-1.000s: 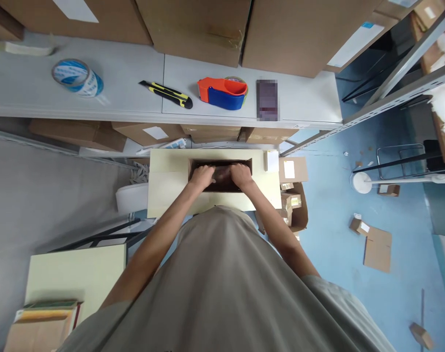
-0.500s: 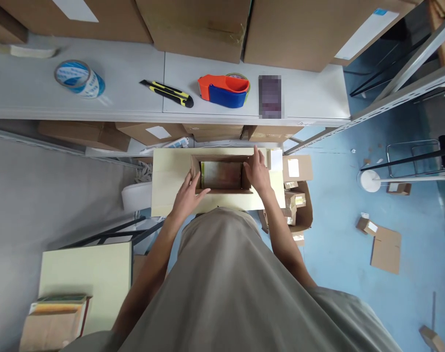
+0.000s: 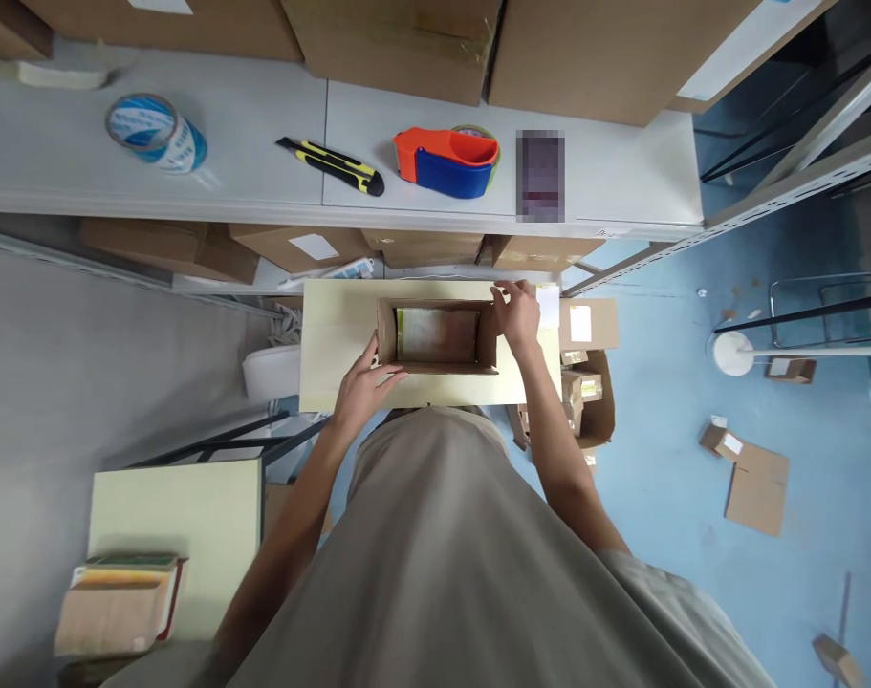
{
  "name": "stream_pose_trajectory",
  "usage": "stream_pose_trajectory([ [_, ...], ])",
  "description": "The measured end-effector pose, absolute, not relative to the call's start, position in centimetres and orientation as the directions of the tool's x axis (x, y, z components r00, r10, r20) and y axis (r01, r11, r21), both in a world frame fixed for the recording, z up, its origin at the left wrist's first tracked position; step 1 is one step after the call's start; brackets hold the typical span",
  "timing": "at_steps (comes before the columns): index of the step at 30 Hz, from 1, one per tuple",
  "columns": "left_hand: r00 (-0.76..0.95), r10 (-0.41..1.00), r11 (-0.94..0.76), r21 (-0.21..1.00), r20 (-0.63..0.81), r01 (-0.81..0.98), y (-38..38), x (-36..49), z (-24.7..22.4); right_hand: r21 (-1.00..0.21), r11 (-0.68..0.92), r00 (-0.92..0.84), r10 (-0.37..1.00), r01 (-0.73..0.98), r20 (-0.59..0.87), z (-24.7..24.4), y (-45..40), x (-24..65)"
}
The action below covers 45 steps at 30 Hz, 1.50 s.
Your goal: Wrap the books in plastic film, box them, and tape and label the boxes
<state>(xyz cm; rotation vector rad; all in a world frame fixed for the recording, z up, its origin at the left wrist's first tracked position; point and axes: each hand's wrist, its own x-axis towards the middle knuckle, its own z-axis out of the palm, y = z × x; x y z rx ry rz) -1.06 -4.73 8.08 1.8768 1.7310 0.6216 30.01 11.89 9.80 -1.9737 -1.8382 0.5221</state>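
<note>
An open cardboard box sits on the pale yellow table, its top flaps not standing up. Inside it lies a flat, whitish-brown item with a yellow-green strip at its left end. My left hand rests at the box's front left corner, fingers along the left side and thumb stretched along the front edge. At the right end, my right hand is beside the back right corner, fingers bent and thumb apart; I see nothing in it.
On the grey shelf ahead lie a tape roll, a utility knife, an orange-blue tape dispenser and a blurred rectangle. Right of the table stands a carton of small boxes. Books lie on a side table.
My right hand has moved from the box's right rim slightly outward to the right, its fingers now more bent. My left fingers have slid from inside the left rim to outside it.
</note>
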Motion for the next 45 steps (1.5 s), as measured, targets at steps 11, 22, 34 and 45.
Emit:
stream_pose_trajectory([
  [11, 0.077, 0.997, -0.047, 0.691, -0.013, 0.722, -5.7, -1.1, 7.4, -0.525, -0.025, -0.027, 0.996, 0.851, -0.09, 9.6, 13.3, 31.8],
  [22, 0.192, 0.966, -0.032, 0.654, -0.175, 0.756, -1.8, -1.2, 7.4, -0.548, -0.169, -0.026, 0.944, 0.82, -0.33, 8.5, 11.9, 28.7],
  [34, -0.181, 0.983, 0.174, 0.564, -0.045, 0.807, 2.1, -0.9, 3.9, -0.649, -0.036, -0.124, 0.972, 0.76, -0.199, 5.8, 7.3, 31.2],
  [45, -0.107, 0.994, 0.081, 0.597, 0.009, 0.798, 3.0, -2.3, 1.5, -0.698, -0.124, -0.014, 0.982, 0.706, -0.188, 4.9, 5.6, 30.9],
])
